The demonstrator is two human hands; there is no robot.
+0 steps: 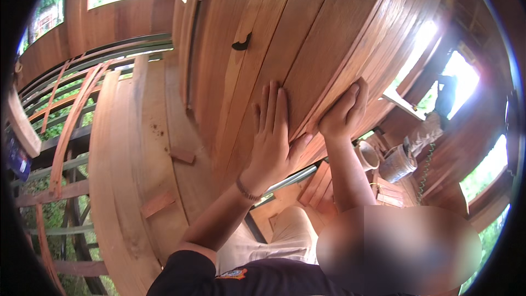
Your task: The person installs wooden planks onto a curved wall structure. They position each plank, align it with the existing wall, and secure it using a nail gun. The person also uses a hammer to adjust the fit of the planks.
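- left hand (272, 137): flat, fingers spread and pointing up, palm pressed on the face of the wooden panel (307, 38); grips nothing; beaded bracelet (247, 191) on the wrist just below it
- right hand (344, 111): just right of the left hand, fingers curled over the panel's stacked right edge, thumb side toward the left hand; grasping that edge
- panel: tongue-and-groove boards, reddish-brown, tilted; it rises up and away from both hands, most of it above the fingertips; a small dark notch (241, 43) sits in its face well above the left hand
- metal bar (290, 178): just below the left palm, between the two forearms, under the panel's lower edge
- two paint-smeared cups (383, 159): right of the right forearm, side by side on a wooden surface
- small wood offcuts (182, 156): on the plank floor (137, 148), left of and below the left hand
- curved wooden railing (66, 120): far left, well apart from both hands; greenery beyond it
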